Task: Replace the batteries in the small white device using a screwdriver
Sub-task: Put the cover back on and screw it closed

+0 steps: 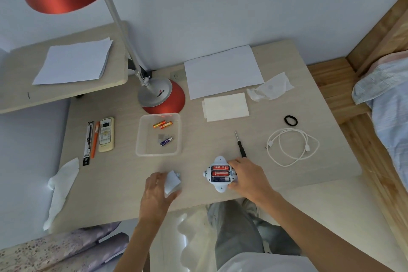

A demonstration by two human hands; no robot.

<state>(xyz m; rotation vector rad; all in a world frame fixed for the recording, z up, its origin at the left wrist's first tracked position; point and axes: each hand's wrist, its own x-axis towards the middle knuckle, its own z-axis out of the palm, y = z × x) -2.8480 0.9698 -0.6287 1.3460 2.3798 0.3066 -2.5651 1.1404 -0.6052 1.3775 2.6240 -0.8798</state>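
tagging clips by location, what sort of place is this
Most likely a bedroom with a small desk by the bed. A wooden bed frame with bedding stands at the desk's right end, and a red lamp, a remote and a cable sit on the desk.

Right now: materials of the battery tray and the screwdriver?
Tray: clear, slightly frosted plastic by the look; the desk shows through its walls. Screwdriver: bare metal shaft, grey and thin; black handle, probably plastic or rubber, too small to tell.
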